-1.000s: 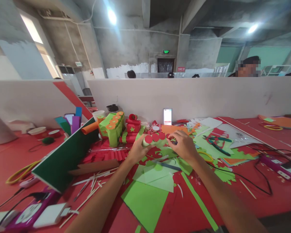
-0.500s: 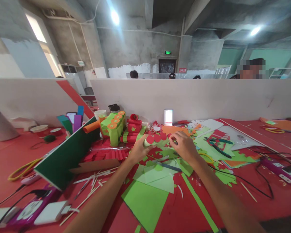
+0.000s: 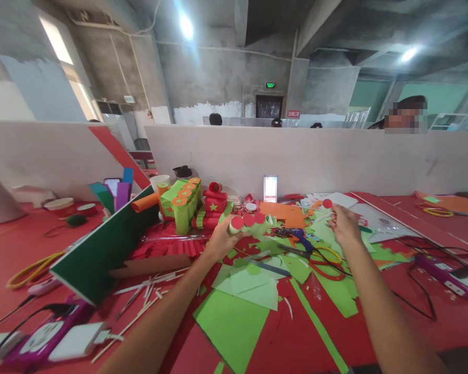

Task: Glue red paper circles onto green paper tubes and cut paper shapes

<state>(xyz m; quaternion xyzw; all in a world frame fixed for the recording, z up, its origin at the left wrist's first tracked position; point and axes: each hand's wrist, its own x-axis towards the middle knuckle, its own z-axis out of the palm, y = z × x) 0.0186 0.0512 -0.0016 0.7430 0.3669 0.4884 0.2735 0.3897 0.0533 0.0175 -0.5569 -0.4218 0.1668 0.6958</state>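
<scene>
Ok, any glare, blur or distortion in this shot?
Head view: ceiling lights flare into bluish streaks; the wide lens stretches both forearms near the bottom edge; the left hand on the green roll and right hand pinching a red disc look sharp.

Hands and paper things on a table [image 3: 19, 244]

The left hand [image 3: 218, 241] held a paper roll [image 3: 249, 223] over the middle. The right hand [image 3: 343, 226] was well off to its right, with a small paper circle [image 3: 327, 203] at its fingertips. A phone [image 3: 270, 188] stood behind them against the wall [image 3: 335, 156], and paper models [image 3: 183, 202] stood to its left.
</scene>
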